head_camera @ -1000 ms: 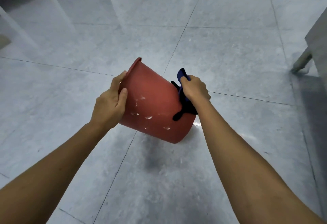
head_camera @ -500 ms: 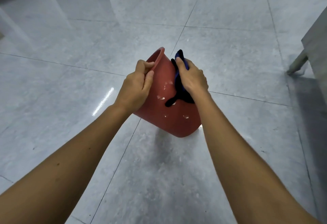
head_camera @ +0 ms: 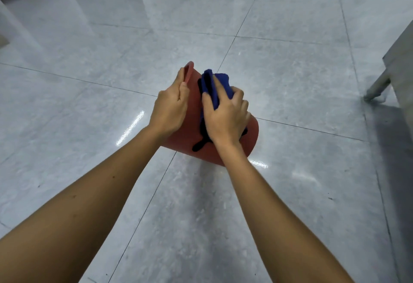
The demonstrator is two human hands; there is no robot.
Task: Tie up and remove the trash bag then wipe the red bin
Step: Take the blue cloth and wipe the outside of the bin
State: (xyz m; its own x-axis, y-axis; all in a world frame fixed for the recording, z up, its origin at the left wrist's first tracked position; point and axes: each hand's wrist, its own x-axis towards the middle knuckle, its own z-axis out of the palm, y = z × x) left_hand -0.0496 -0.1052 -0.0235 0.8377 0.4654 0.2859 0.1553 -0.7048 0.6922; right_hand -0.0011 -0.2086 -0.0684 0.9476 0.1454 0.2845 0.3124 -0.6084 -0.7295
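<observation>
View from above, looking down two bare forearms to a red bin (head_camera: 193, 112) held tipped on its side over a glossy grey tiled floor (head_camera: 290, 70), mouth pointing away and base nearest the person; whether the base touches the floor cannot be told. The left hand (head_camera: 171, 108) grips the rim, fingers hooked over the edge and thumb on the outer wall, likely steadying the bin against pressure. The right hand (head_camera: 225, 117) closes around a bunched blue cloth (head_camera: 218, 86) and presses it onto the outer wall, so the wiping step seems underway. No trash bag is visible. A furniture leg (head_camera: 377, 86) stands at the right edge.
</observation>
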